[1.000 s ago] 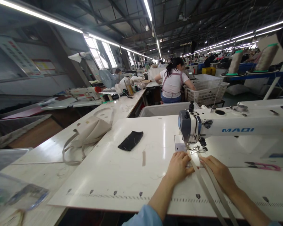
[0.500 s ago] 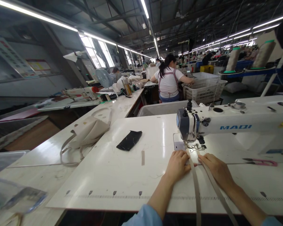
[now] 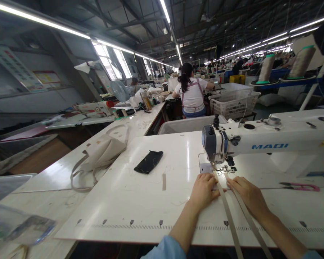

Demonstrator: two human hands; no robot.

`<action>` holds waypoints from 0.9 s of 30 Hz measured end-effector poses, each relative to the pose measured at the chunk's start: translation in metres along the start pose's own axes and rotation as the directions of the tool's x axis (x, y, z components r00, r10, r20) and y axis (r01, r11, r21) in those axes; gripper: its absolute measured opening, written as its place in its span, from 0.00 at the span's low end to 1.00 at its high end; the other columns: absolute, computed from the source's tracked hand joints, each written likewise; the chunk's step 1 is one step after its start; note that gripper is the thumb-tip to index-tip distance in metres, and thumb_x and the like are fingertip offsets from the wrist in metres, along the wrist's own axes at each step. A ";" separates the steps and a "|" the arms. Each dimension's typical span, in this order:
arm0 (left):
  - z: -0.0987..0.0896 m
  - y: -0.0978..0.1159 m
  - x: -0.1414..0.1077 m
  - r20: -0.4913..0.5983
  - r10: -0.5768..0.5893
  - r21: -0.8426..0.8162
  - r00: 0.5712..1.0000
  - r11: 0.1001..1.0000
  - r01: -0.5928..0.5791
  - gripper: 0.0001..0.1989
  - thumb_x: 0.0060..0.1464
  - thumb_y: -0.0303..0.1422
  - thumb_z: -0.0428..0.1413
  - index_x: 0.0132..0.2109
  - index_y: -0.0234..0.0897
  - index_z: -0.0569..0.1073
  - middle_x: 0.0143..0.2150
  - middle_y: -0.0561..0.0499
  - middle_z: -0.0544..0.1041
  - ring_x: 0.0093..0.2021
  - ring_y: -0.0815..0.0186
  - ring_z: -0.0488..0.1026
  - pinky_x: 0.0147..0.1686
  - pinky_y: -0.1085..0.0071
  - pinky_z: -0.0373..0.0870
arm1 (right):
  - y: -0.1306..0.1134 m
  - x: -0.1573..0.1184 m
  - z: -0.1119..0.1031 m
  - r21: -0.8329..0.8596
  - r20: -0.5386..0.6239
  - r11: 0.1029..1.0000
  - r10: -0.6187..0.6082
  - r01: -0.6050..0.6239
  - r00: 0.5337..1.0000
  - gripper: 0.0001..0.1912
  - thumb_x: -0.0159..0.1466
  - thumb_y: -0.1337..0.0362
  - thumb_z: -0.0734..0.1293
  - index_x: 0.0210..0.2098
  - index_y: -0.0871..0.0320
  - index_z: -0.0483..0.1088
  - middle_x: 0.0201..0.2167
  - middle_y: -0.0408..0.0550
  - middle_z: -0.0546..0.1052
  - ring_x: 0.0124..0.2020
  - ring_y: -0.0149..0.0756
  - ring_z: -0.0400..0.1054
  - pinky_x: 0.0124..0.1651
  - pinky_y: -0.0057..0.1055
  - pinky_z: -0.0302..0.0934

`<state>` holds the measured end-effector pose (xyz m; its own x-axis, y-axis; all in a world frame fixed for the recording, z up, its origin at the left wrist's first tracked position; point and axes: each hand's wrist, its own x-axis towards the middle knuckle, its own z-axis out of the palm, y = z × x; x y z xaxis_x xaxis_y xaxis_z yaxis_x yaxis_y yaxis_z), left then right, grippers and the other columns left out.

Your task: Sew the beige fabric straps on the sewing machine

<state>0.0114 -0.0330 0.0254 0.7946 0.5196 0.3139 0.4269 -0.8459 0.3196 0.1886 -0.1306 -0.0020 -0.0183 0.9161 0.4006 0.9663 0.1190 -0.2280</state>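
My left grip (image 3: 203, 189) and right grip (image 3: 247, 194) press flat, unclosed, on the strap (image 3: 226, 212), which runs lengthwise from the tabletop's (image 3: 140, 201) near edge to the needle (image 3: 214, 169).

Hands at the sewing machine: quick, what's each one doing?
Left hand: flat, fingers pressing the beige strap.
Right hand: flat, palm down on the same strap.

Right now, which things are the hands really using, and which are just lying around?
In use: left hand, right hand, beige strap, sewing machine.

Lying about: black cloth, canvas bag, pink scissors, small tan strip.
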 end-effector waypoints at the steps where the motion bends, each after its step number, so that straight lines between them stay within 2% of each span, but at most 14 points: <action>1: 0.001 0.000 0.000 -0.001 0.001 -0.001 1.000 1.000 -0.001 0.10 0.54 0.39 0.55 0.40 0.38 0.71 0.44 0.48 0.73 0.46 0.60 0.69 0.45 0.63 0.64 | 0.000 0.000 0.000 0.001 -0.001 1.000 -0.001 0.001 1.000 0.14 0.68 0.63 0.53 0.46 0.55 0.67 0.34 0.46 0.70 0.36 0.36 0.65 0.35 0.31 0.60; 7: 0.002 -0.002 0.000 0.001 -0.004 0.013 1.000 1.000 0.004 0.10 0.54 0.39 0.55 0.40 0.38 0.71 0.44 0.47 0.73 0.46 0.59 0.69 0.46 0.63 0.64 | -0.001 0.001 0.000 -0.003 -0.024 1.000 -0.012 0.012 1.000 0.14 0.68 0.63 0.53 0.45 0.54 0.67 0.33 0.46 0.70 0.35 0.37 0.65 0.34 0.31 0.60; 17: 0.001 0.002 0.002 -0.015 -0.003 0.011 1.000 1.000 0.003 0.09 0.54 0.39 0.55 0.37 0.38 0.71 0.42 0.47 0.74 0.44 0.59 0.69 0.45 0.63 0.65 | 0.000 0.001 -0.001 0.013 0.001 1.000 -0.015 0.015 1.000 0.13 0.68 0.63 0.54 0.46 0.55 0.67 0.33 0.46 0.70 0.35 0.36 0.64 0.34 0.31 0.58; 27: 0.005 -0.001 -0.001 -0.029 -0.002 0.009 1.000 1.000 0.003 0.12 0.54 0.42 0.55 0.38 0.38 0.71 0.42 0.47 0.74 0.44 0.60 0.69 0.45 0.63 0.65 | 0.002 0.000 0.002 0.012 -0.005 0.999 -0.031 0.031 1.000 0.13 0.68 0.63 0.54 0.47 0.55 0.66 0.33 0.46 0.70 0.36 0.36 0.64 0.36 0.31 0.58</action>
<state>0.0123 -0.0333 0.0206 0.7810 0.5248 0.3386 0.4330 -0.8457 0.3119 0.1897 -0.1296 -0.0045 -0.0470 0.9100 0.4119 0.9622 0.1521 -0.2261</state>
